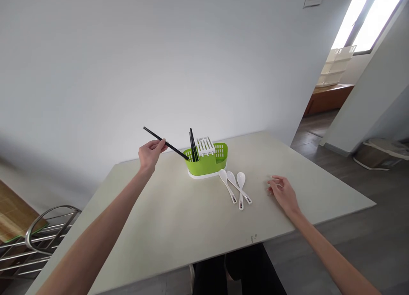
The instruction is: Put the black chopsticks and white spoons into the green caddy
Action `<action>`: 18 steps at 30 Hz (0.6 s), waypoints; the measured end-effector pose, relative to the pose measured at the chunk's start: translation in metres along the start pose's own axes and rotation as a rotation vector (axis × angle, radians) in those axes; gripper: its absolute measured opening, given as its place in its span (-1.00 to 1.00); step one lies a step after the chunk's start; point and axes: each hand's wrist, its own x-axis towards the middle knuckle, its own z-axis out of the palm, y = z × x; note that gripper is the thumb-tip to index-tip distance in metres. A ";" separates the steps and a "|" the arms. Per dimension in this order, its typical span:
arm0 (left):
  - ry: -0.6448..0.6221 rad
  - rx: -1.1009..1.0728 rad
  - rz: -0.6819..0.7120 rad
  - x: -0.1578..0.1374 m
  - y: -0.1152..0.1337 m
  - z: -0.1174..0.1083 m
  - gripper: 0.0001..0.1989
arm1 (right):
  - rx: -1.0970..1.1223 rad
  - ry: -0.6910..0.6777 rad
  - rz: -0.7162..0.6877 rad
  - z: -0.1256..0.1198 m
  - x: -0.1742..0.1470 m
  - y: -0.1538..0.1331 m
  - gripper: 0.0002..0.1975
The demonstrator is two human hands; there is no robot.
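Note:
My left hand (pixel 151 153) pinches a black chopstick (pixel 175 149) and holds it slanted, its lower tip at the left rim of a green cutlery holder (pixel 207 162). Several black chopsticks (pixel 193 146) stand upright in the holder's left end, beside a white slotted insert (pixel 206 146). Three white spoons (pixel 235 185) lie side by side on the table just in front of the holder. My right hand (pixel 282 192) rests on the table to the right of the spoons, fingers loosely apart, holding nothing.
The pale table (pixel 179 218) stands against a white wall. A metal rack (pixel 38 235) sits low at the left. At the right, a doorway opens onto a wooden bench with white baskets (pixel 335 67). A flat basket (pixel 380 153) lies on the floor.

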 end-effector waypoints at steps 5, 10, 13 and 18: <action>-0.098 0.192 0.031 0.018 -0.022 0.037 -0.67 | -0.136 -0.045 -0.071 0.002 -0.001 0.010 -0.55; -0.182 0.388 0.030 0.028 -0.044 0.063 -0.69 | -0.132 -0.056 -0.045 0.002 -0.001 0.006 -0.57; -0.231 0.476 0.012 0.034 -0.050 0.073 -0.71 | -0.132 -0.051 -0.045 0.002 0.001 0.006 -0.59; -0.289 0.610 0.014 0.040 -0.050 0.082 -0.68 | -0.123 -0.055 -0.048 0.002 0.001 0.006 -0.59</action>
